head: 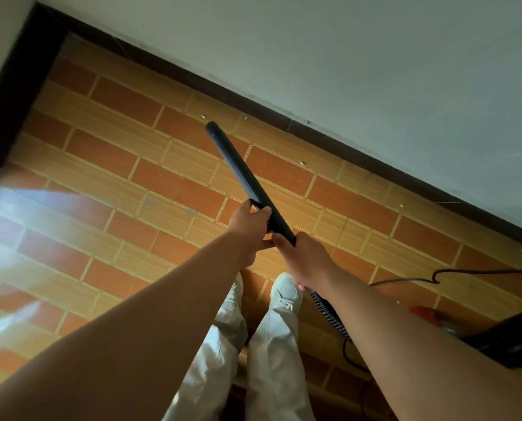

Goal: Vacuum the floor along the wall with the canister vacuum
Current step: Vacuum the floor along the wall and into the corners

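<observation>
We are seeing only part of the canister (pixel 521 341), since our right forearm (pixel 420 344) and the right edge are cutting it off. Our right hand (pixel 308 262) is covering the rear end of the tube (pixel 241 168); the cord (pixel 481 271) is running off right.

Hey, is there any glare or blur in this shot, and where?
In the head view, glare washes out the floor at left; the dark frame at the left edge is motion-blurred; the black tube, gripped by the left hand and right hand, looks fairly sharp.
</observation>
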### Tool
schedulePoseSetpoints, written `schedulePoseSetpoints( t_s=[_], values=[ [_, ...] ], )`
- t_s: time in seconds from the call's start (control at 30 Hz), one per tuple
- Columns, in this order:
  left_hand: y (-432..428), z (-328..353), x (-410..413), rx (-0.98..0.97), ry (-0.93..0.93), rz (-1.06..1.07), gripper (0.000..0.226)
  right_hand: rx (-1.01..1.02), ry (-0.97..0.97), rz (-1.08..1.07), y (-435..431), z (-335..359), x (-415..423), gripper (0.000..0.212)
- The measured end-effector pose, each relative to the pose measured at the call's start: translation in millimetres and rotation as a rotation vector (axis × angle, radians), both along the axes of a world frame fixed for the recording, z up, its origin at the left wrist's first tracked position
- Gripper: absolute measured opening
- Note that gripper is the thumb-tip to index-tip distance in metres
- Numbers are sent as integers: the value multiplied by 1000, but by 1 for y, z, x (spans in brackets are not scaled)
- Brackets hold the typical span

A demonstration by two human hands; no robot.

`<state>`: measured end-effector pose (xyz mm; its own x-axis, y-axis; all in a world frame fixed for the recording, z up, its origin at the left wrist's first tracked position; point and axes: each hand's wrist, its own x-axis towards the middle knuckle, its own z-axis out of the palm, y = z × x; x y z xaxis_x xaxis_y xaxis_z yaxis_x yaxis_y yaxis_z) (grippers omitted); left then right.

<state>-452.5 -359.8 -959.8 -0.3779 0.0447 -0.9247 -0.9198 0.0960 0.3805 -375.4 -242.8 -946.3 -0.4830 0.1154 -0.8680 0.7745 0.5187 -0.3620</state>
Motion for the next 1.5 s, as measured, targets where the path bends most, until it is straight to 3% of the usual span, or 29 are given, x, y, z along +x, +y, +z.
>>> schedulePoseSetpoints(
  t_s=[0.1, 0.23, 0.4, 0.7, 1.27, 1.5],
  values=[
    [2, -16, -5, -28, 10, 4, 23, -64, -25, -58, -3, -25, -13, 59],
    [4, -50, -11, -55, 35, -15, 46, -178, -89, -115, -7, -58, -27, 60],
    [-4, -94, -18, -77, 35, 4, 54, -249, -151, -223, -17, -105, -36, 54],
    [-32, -157, -40, -75, 26, 6, 58, -233, -159, -219, -45, -173, -59, 55],
    [-61, -202, -88, -107, 68, -22, 62, -223, -182, -297, -80, -217, -109, 50],
    [-63, -205, -98, -117, 84, -35, 61, 29, -40, -44, -90, -220, -131, 43]
  ],
)
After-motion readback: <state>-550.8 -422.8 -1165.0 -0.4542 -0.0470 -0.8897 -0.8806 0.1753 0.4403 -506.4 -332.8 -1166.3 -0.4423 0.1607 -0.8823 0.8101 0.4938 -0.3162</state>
